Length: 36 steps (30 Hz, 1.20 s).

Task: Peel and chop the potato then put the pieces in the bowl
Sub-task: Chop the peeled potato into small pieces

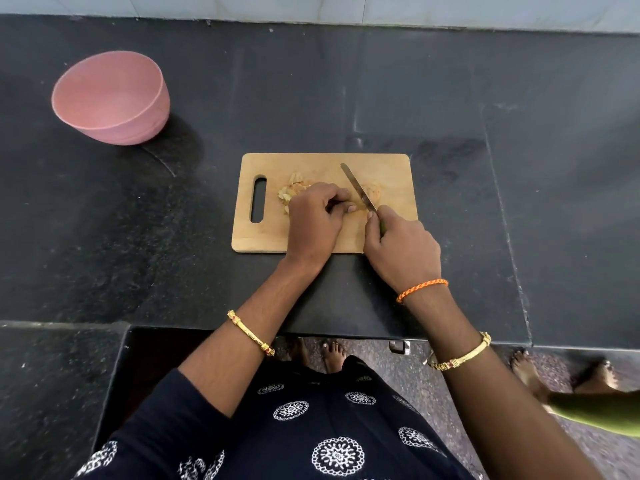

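Note:
A wooden cutting board (pixel 273 237) with a handle slot lies on the black counter. My left hand (pixel 317 220) is curled over the potato, which its fingers mostly hide; pale potato pieces (pixel 370 192) show to the right of the blade. Potato peels (pixel 289 192) lie just left of that hand. My right hand (pixel 401 247) grips a green-handled knife (pixel 358 187), its blade angled up and left across the potato beside my left fingertips. A pink bowl (pixel 110 98) stands at the far left of the counter and looks empty.
The black stone counter (pixel 450 98) stretches wide around the board, with a pale wall behind. Its front edge runs below my forearms. Another person's bare feet (pixel 595 375) stand on the floor at the lower right.

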Each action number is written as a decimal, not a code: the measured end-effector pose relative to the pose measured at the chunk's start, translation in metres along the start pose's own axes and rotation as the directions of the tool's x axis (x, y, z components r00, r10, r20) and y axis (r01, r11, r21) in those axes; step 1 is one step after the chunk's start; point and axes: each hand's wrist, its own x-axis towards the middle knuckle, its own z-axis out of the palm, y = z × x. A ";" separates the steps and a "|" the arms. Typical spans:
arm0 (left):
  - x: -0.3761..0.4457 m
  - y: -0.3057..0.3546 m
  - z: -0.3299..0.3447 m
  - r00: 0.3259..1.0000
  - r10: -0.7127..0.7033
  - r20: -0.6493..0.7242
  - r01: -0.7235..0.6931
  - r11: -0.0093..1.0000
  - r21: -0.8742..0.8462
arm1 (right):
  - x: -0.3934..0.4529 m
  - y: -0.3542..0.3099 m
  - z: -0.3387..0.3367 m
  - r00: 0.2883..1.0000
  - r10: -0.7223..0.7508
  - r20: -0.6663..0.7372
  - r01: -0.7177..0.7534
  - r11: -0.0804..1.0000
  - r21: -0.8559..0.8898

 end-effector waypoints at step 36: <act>-0.009 0.005 0.005 1.000 -0.017 -0.006 0.017 0.999 -0.047 | -0.040 0.003 -0.025 0.990 0.102 0.094 -0.109 0.992 0.067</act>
